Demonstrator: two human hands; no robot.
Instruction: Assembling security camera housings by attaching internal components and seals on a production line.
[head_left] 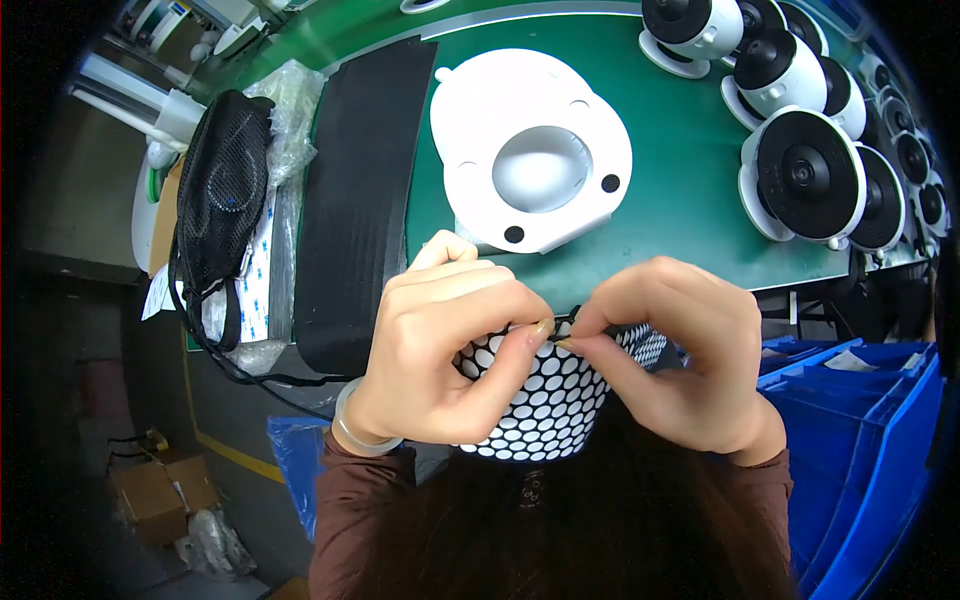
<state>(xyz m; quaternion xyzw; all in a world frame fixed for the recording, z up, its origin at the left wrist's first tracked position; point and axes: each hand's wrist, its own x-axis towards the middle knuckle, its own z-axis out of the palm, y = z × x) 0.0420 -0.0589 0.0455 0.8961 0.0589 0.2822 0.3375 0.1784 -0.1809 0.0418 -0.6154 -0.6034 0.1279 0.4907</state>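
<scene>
Close in front of me, a curved black sheet of round white stickers (545, 405) is held up between my hands. My left hand (440, 340) is closed, its thumb and forefinger pinching the sheet's upper edge. Right beside it, the thumb and forefinger of my right hand (685, 350) pinch the same edge, the fingertips nearly touching the left ones. Any small piece between the fingertips is too small to make out. Just beyond the hands, a white rounded plastic housing (470, 120) with a large round hollow lies on the green table; two black round pads (514, 234) sit on its near part.
Several white-and-black camera-like units (805, 170) stand at the right. A long black mat (360, 200) lies left of the housing, with a black mesh pouch (225, 170) and clear plastic wrap (290, 120) farther left. Blue bins (850, 430) are at lower right, a cardboard box (165, 495) at lower left.
</scene>
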